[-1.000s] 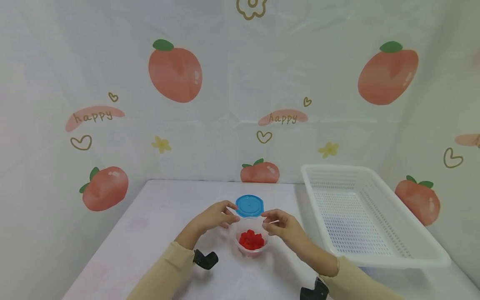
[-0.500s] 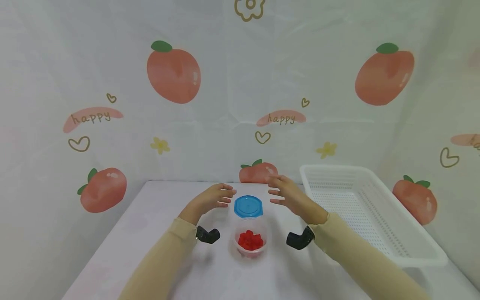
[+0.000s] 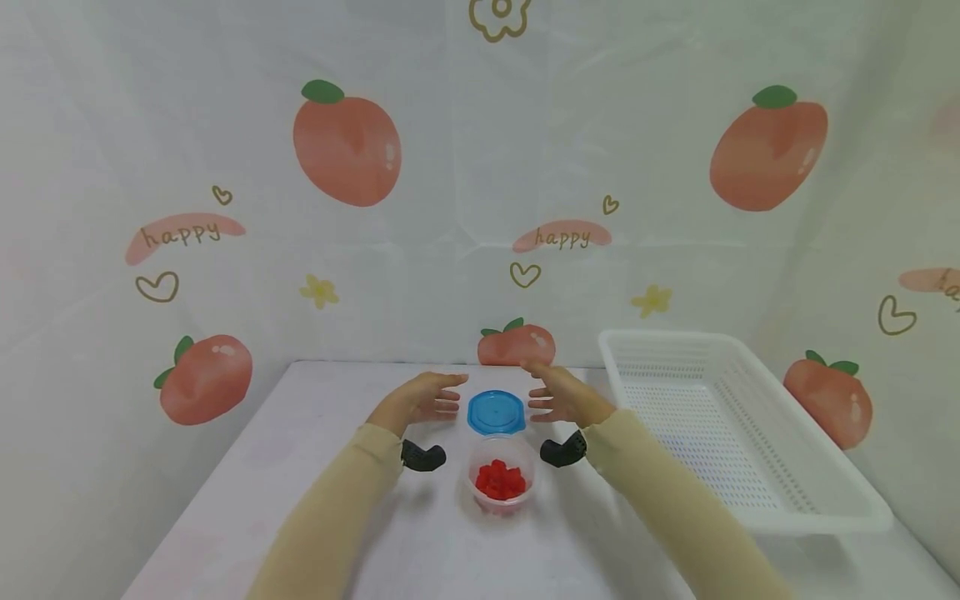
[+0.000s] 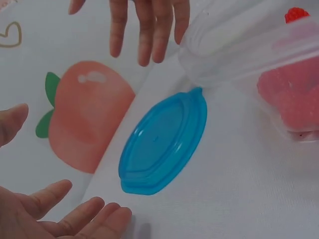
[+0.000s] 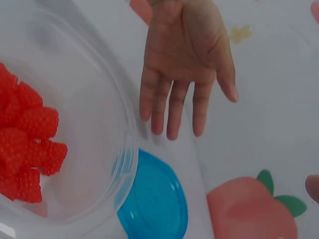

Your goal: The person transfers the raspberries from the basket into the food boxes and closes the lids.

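A clear round plastic tub (image 3: 517,452) stands on the table, with red raspberries (image 3: 500,481) in its bottom. Just behind it lies a blue lid (image 3: 497,412), flat on the tabletop. My left hand (image 3: 422,400) is held to the left of the lid, fingers extended, palm turned inward. Opposite, my right hand (image 3: 561,397) hovers to the right of the lid in the same pose. Both hands hold nothing and are apart from the lid. The left wrist view shows straight, spread fingers on the right hand (image 4: 152,30); the right wrist view shows the left palm (image 5: 182,50).
A large white perforated basket (image 3: 720,517) stands on the right side of the table. Behind the white table (image 3: 300,450) hangs a white cloth (image 3: 450,150) printed with peaches, hearts and words. Black wrist cameras (image 3: 423,457) are strapped near each hand.
Both hands have risen from the tub's far rim and moved back beside the lid, their fingers straightening. In the last half second the right hand has come slightly lower and inward. Tub and lid stay put.
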`<control>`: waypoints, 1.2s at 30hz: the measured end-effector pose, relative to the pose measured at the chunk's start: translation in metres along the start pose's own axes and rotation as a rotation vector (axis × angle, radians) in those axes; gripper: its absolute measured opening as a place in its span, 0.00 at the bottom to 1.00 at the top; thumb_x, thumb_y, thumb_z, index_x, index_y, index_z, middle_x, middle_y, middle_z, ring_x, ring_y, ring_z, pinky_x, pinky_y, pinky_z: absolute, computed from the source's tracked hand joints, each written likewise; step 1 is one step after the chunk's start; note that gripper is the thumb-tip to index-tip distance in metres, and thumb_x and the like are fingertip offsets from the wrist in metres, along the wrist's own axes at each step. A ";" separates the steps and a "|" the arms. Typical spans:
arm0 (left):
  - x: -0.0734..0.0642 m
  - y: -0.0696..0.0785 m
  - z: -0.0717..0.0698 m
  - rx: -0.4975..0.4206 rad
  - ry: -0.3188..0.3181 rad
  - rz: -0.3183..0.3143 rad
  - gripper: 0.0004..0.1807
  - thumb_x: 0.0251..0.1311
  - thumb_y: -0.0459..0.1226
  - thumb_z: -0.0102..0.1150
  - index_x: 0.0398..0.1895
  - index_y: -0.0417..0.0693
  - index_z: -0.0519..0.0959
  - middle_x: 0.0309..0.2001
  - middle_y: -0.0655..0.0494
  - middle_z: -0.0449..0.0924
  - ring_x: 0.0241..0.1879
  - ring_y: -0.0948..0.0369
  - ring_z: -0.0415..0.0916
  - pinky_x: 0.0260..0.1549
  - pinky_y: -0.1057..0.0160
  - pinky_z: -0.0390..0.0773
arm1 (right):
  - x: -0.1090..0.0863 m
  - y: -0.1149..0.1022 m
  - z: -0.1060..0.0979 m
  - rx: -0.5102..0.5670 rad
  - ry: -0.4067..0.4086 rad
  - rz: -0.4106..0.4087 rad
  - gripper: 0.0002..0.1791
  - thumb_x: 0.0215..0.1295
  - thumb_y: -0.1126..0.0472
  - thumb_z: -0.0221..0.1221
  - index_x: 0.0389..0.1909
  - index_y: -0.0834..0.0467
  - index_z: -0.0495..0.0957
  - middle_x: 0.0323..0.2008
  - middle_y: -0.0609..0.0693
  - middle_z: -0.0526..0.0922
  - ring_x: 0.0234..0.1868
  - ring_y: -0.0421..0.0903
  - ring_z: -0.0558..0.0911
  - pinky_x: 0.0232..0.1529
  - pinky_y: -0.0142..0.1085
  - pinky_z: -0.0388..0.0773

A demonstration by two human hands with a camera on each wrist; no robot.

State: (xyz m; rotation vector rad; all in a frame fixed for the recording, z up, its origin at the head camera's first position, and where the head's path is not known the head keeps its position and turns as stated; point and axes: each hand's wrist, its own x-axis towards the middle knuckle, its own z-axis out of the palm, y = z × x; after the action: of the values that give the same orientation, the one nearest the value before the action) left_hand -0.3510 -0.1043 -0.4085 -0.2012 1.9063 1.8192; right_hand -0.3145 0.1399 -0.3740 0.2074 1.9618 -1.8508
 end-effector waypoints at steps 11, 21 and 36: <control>0.005 -0.011 0.001 -0.080 0.014 -0.044 0.35 0.64 0.46 0.59 0.68 0.37 0.62 0.65 0.30 0.63 0.62 0.40 0.67 0.59 0.47 0.72 | 0.019 0.014 0.000 0.089 0.010 0.156 0.40 0.71 0.45 0.50 0.73 0.64 0.49 0.69 0.74 0.54 0.69 0.71 0.59 0.63 0.58 0.66; 0.007 -0.014 0.008 -0.124 -0.026 -0.061 0.35 0.65 0.46 0.57 0.69 0.35 0.61 0.65 0.31 0.63 0.63 0.41 0.64 0.60 0.46 0.71 | 0.029 0.020 -0.003 0.092 -0.007 0.201 0.36 0.72 0.47 0.49 0.72 0.64 0.52 0.68 0.74 0.57 0.68 0.70 0.60 0.60 0.62 0.67; 0.005 -0.018 0.015 -0.118 0.019 -0.096 0.35 0.65 0.47 0.58 0.64 0.29 0.64 0.58 0.36 0.68 0.57 0.47 0.69 0.59 0.53 0.74 | 0.027 0.026 -0.004 0.145 0.045 0.254 0.34 0.72 0.52 0.51 0.68 0.71 0.53 0.63 0.72 0.62 0.66 0.65 0.65 0.62 0.56 0.68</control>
State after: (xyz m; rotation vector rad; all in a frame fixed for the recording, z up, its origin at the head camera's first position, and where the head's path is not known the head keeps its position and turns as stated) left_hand -0.3442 -0.0906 -0.4266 -0.3451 1.7718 1.8727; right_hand -0.3294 0.1413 -0.4091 0.5214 1.7381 -1.8325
